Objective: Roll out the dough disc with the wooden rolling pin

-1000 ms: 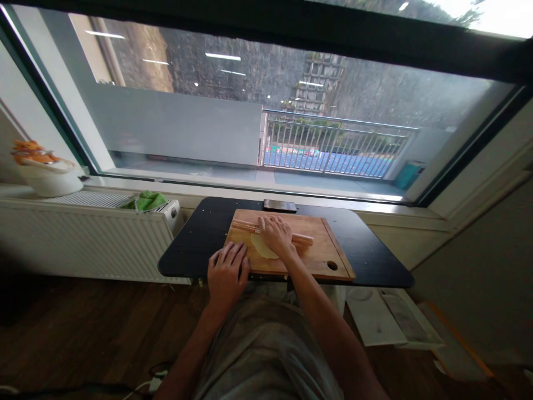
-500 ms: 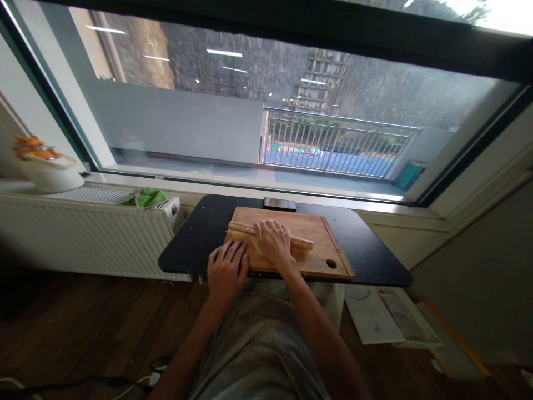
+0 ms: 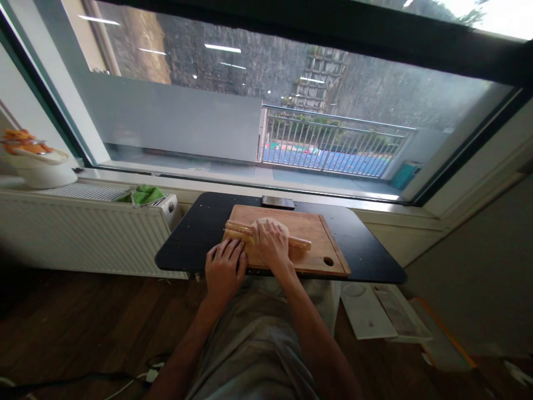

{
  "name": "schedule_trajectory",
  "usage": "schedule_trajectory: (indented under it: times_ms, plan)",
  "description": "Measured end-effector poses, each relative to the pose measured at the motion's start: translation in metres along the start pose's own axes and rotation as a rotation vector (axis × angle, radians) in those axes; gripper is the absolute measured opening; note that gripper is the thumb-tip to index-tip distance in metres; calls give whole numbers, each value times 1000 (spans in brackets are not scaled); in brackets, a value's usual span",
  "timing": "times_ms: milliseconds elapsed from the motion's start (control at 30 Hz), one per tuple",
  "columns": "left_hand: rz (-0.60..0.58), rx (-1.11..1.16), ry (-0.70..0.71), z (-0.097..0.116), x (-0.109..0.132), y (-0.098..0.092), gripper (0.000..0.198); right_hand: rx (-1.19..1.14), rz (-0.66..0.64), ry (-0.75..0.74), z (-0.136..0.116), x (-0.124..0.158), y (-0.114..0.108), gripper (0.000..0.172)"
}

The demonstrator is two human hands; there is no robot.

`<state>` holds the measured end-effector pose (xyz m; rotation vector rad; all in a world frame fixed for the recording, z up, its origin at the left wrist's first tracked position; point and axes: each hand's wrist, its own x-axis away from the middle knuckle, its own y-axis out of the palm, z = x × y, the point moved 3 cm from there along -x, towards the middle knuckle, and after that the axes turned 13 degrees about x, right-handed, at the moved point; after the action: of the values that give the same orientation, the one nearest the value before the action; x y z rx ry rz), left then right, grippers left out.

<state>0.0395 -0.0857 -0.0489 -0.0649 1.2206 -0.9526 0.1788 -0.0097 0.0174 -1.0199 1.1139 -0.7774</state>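
My right hand (image 3: 270, 241) is closed over the middle of a wooden rolling pin (image 3: 300, 243), which lies slantwise across a wooden cutting board (image 3: 303, 221). A pale, flat piece of dough (image 3: 281, 224) shows just past the knuckles; my hand and the pin hide the rest of it. My left hand (image 3: 227, 266) lies at the board's near left corner, palm down, its fingers stretched flat over the edge beside the pin's left end.
The board rests on a small black table (image 3: 366, 250) against the window sill. A phone (image 3: 278, 202) lies behind the board. To the left is a white radiator (image 3: 91, 233) with a green cloth (image 3: 146, 194) on top. White flat boxes (image 3: 366, 314) lie on the floor to the right.
The dough's pale edge now shows beyond my right hand, where it was hidden before. My right hand stays on the rolling pin and my left hand stays on the board's corner. The view has shifted slightly.
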Motion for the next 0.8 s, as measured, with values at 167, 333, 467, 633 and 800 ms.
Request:
schedule_trajectory:
  times_ms: [167, 333, 467, 633, 800]
  plan:
    - [4, -1, -2, 1, -1, 0, 37, -9, 38, 2, -7, 16, 2, 55]
    - [6, -10, 22, 3, -1, -2, 36, -12, -70, 24, 17, -31, 5, 57]
    - [10, -28, 30, 2, -1, -1, 36, -10, -244, 20, 33, -68, 5, 61]
    - [-4, 2, 2, 2, 0, 0, 38, -2, -188, 12, 28, -59, 5, 61]
    - [-14, 49, -34, 0, 0, -1, 42, -17, -33, -45, 2, -5, 8, 59]
